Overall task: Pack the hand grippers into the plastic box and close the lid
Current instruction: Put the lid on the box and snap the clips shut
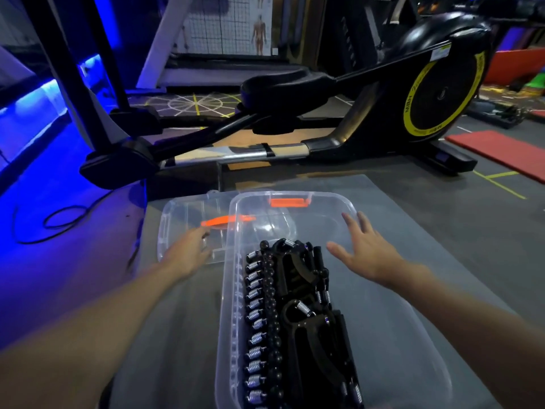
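A clear plastic box with an orange latch at its far end stands on a grey mat. Several black hand grippers with silver springs lie packed along its left half. The clear lid, with an orange handle, lies flat on the mat to the left of the box, partly under its far corner. My left hand reaches over the lid, fingers extended and touching it near the handle. My right hand hovers open over the right half of the box, fingers spread, holding nothing.
A black and yellow elliptical trainer stands just beyond the grey mat. A black cable loops on the floor at left. Red mats lie at the far right.
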Motion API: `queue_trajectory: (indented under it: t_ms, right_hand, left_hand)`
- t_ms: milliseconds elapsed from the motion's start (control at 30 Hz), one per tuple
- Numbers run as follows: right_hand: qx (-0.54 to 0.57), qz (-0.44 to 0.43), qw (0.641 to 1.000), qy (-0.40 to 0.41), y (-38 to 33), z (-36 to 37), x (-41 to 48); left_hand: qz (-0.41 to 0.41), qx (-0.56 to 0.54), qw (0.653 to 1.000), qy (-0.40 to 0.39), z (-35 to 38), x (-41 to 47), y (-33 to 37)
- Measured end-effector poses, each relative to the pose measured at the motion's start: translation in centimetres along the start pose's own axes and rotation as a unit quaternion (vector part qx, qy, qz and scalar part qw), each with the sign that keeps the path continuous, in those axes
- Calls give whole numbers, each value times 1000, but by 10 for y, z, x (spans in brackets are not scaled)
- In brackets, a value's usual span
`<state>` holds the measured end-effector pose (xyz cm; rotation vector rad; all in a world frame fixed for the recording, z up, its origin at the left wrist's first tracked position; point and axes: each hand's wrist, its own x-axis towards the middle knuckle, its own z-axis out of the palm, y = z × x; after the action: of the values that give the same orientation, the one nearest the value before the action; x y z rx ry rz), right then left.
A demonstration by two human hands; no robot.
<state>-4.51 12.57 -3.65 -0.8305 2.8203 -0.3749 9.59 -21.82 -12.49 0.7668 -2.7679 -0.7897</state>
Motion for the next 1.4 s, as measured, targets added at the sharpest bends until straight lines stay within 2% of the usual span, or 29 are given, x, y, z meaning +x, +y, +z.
queue_trajectory:
  t_ms: [133, 200, 300, 333, 700, 833, 900, 1033, 1100, 1267, 1400]
  right_hand:
    - [-6, 5, 1000, 1, 3, 3, 1]
    - [-3, 4, 1000, 1, 3, 4, 2]
    - [12, 10, 1000, 5, 5, 6, 3]
    - [12, 11, 1000, 6, 6, 6, 3]
    - [18, 13, 1000, 8, 6, 5, 2]
    - [17, 17, 1000, 11, 4, 4, 0]
    - [21, 17, 1000, 14, 3, 3, 0]
    - [25, 16, 999, 16, 4, 5, 2]
    - [27, 12, 999, 20, 5, 5, 3]
    - [39, 9, 999, 20, 5, 5, 4]
    - [51, 5, 998, 23, 4, 3, 0]
  left_hand:
    - [-22, 25, 994, -104, 33, 23, -15]
    - [-58, 79, 985, -142, 44, 28, -18]
    - [-62, 237, 963, -109, 56, 34, -26]
    - [-65, 253, 960, -105, 59, 35, -28]
    - [-47, 252, 966, -22, 47, 16, -16]
    - [24, 285, 958, 2, 34, 17, -15]
    - [39, 266, 963, 27, 31, 22, -16]
    - [-29, 209, 977, 30, 18, 23, -24]
    - [-33, 160, 985, 53, 11, 21, -28]
    - [5, 83, 987, 139, -34, 15, -9]
    - [51, 24, 983, 176, -82, 0, 23]
